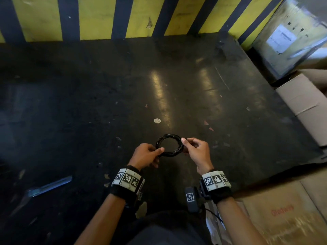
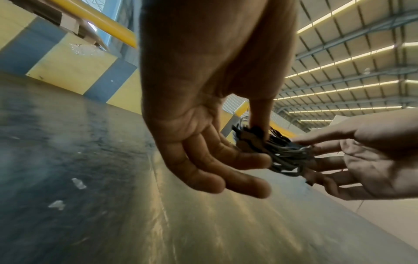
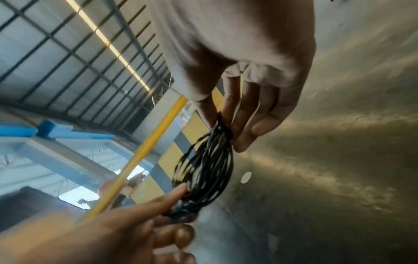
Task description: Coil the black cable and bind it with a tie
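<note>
Head view: both hands, left hand point(image 1: 147, 153) and right hand point(image 1: 195, 149), pinch the flat-lying black cable point(image 1: 169, 145) coil's opposite sides.

The coiled black cable point(image 1: 169, 145) is held above the dark scuffed table top point(image 1: 88, 94), near its 6 o'clock edge, between the left hand point(image 1: 146, 155) at the coil's 9 o'clock and the right hand point(image 1: 196, 152) at its 3 o'clock. A round pale sticker point(image 1: 157, 120) lies just beyond, toward 12 o'clock. The yellow-and-dark striped wall point(image 1: 95, 18) stands behind the table. Brown cardboard boxes point(image 1: 304, 103) are stacked at 3 o'clock. A flat metal strip point(image 1: 51, 186) lies at 8 o'clock.
</note>
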`<state>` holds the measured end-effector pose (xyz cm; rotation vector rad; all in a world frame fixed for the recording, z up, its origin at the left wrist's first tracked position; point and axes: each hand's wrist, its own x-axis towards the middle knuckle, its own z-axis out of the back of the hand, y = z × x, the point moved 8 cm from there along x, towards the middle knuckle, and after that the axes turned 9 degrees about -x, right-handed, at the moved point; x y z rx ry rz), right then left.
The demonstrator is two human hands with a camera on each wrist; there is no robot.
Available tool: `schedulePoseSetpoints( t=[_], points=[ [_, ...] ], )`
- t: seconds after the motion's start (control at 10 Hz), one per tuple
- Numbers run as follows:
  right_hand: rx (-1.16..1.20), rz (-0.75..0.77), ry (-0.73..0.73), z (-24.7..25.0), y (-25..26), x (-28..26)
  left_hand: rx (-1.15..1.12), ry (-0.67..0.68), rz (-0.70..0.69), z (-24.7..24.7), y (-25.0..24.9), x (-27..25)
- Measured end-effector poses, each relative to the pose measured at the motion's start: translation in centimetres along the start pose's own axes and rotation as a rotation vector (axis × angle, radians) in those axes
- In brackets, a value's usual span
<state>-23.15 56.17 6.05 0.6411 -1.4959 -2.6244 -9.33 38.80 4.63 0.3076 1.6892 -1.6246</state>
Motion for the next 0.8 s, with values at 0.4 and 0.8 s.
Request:
schedulePoseSetpoints(
  t=[0.4, 0.8],
  points=[
    [-0.474, 0.052, 0.012, -4.8, 0.6, 5.4, 0.512, -0.431, -0.167, 4.8, -1.9, 5.2],
    [-0.53, -0.042, 0.002, -9.2, 2.0, 16.3, 0.453, -0.289, -0.075, 6.5, -4.4, 15.9]
  ],
)
